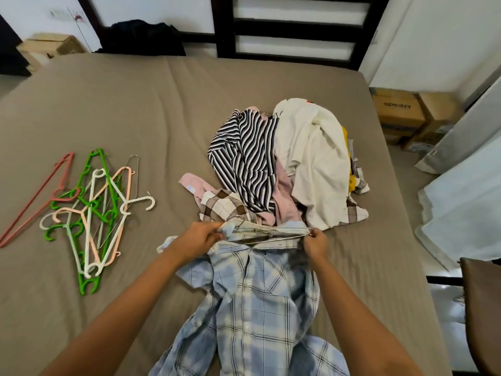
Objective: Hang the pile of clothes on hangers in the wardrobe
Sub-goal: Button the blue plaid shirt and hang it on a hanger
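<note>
A blue plaid shirt point(257, 308) is laid at the near edge of the bed point(108, 118), with a wire hanger point(273, 232) set across its collar. The shirt's left shoulder is gripped in the curled fingers of the left hand point(200, 237), and the hanger's right tip is pinched by the right hand point(315, 244). Each shoulder is best seated squarely over the wire before lifting. The pile of clothes point(284, 164) is heaped just beyond, with plastic hangers point(92, 213) well to the left.

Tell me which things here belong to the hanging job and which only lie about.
For the job: blue plaid shirt, wire hanger, pile of clothes, spare hangers.
Lying about: cardboard boxes, dark clothes by the headboard.
</note>
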`<state>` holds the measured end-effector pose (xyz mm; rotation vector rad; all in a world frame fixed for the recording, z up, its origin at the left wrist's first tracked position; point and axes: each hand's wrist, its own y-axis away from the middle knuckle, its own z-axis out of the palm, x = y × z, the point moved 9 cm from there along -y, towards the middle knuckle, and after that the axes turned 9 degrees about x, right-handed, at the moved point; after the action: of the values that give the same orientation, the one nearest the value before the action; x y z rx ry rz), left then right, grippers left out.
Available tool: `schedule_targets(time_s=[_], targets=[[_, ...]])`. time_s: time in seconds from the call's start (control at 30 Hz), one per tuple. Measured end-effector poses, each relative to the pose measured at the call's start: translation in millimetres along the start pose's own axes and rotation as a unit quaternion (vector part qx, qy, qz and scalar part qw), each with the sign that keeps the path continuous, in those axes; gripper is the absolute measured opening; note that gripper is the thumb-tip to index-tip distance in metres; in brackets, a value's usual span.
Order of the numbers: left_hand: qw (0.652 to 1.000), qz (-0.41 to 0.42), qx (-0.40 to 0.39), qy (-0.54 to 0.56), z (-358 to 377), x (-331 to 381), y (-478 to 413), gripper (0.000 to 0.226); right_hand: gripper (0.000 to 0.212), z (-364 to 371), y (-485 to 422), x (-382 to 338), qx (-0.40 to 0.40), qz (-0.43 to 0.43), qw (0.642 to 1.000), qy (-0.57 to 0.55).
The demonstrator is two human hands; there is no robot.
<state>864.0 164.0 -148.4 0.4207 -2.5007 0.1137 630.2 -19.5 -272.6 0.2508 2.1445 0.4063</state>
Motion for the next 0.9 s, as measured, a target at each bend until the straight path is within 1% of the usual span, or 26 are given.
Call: schedule_targets(time_s=[0.1, 0.2, 0.23, 0.27, 0.33, 0.4, 0.47, 0.5, 0.53, 0.57, 0.6, 0.63, 0.67, 0.7, 0.73, 0.77, 0.8, 0.83, 0.87, 0.9], targets=[[1.000, 0.010, -0.005, -0.011, 3.7, 2.4, 1.8, 0.013, 0.019, -16.9, 2.4, -10.4, 0.012, -0.023, 1.000, -0.015], [1.000, 0.021, -0.003, -0.020, 5.8, 5.7, -2.0, 0.012, 0.020, -33.6, 0.0, -17.8, 0.053, -0.049, 0.997, -0.034], [0.999, 0.023, -0.011, -0.027, 9.1, 5.4, -3.5, 0.012, 0.020, -39.7, -0.9, -21.9, 0.072, -0.071, 0.995, -0.024], [0.999, 0.028, -0.025, -0.038, 13.5, 6.5, -4.4, 0.014, 0.018, -46.2, 1.2, -30.4, 0.092, -0.107, 0.990, -0.002], [0.995, 0.038, -0.059, -0.068, 24.8, 11.1, -4.8, 0.019, 0.012, -55.6, 8.7, -53.9, 0.119, -0.207, 0.970, 0.054], [0.993, 0.031, -0.067, -0.096, 31.6, 13.3, -5.1, 0.022, 0.010, -59.5, 21.1, -75.9, 0.117, -0.278, 0.948, 0.100], [0.994, 0.007, -0.039, -0.098, 30.2, 11.3, -6.8, 0.022, 0.008, -61.5, 33.3, -88.0, 0.101, -0.312, 0.940, 0.097], [0.996, -0.005, -0.016, -0.086, 27.9, 10.4, -7.8, 0.019, 0.007, -62.7, 40.3, -91.3, 0.076, -0.309, 0.945, 0.075], [0.997, -0.014, 0.007, -0.072, 24.9, 10.7, -9.1, 0.016, 0.007, -61.7, 47.0, -93.6, 0.032, -0.298, 0.953, 0.050], [0.998, -0.021, 0.026, -0.054, 22.1, 11.5, -10.5, 0.014, 0.007, -57.0, 54.4, -94.8, -0.038, -0.285, 0.957, 0.024], [0.998, -0.027, 0.038, -0.037, 18.3, 15.5, -12.2, 0.012, 0.007, -49.8, 64.7, -95.6, -0.132, -0.269, 0.954, -0.005], [0.998, -0.033, 0.045, -0.021, 14.4, 19.7, -14.1, 0.011, 0.008, -43.7, 76.9, -95.4, -0.224, -0.253, 0.941, -0.026], [0.998, -0.035, 0.046, -0.006, 10.5, 25.8, -16.1, 0.011, 0.011, -41.6, 87.4, -96.2, -0.285, -0.250, 0.925, -0.031], [0.998, -0.033, 0.046, 0.014, 6.7, 31.3, -18.8, 0.010, 0.016, -43.1, 89.5, -97.5, -0.298, -0.265, 0.917, -0.012], [0.998, -0.024, 0.051, 0.036, 1.7, 39.6, -21.2, 0.010, 0.021, -49.0, 84.7, -102.0, -0.261, -0.305, 0.915, 0.031], [0.996, -0.013, 0.060, 0.058, -3.1, 46.8, -23.6, 0.011, 0.029, -55.0, 74.9, -108.1, -0.190, -0.369, 0.903, 0.109], [0.994, -0.007, 0.071, 0.080, -8.2, 54.1, -25.3, 0.014, 0.040, -57.0, 70.1, -115.7, -0.136, -0.428, 0.873, 0.193], [0.991, -0.005, 0.083, 0.103, -13.4, 60.2, -26.5, 0.019, 0.048, -53.3, 65.7, -119.1, -0.120, -0.456, 0.844, 0.257], [0.988, -0.006, 0.094, 0.120, -18.0, 65.2, -27.5, 0.023, 0.049, -49.3, 63.3, -120.6, -0.134, -0.459, 0.827, 0.297], [0.986, -0.003, 0.105, 0.133, -22.2, 70.0, -28.3, 0.023, 0.042, -48.4, 62.0, -122.3, -0.155, -0.446, 0.826, 0.309]])
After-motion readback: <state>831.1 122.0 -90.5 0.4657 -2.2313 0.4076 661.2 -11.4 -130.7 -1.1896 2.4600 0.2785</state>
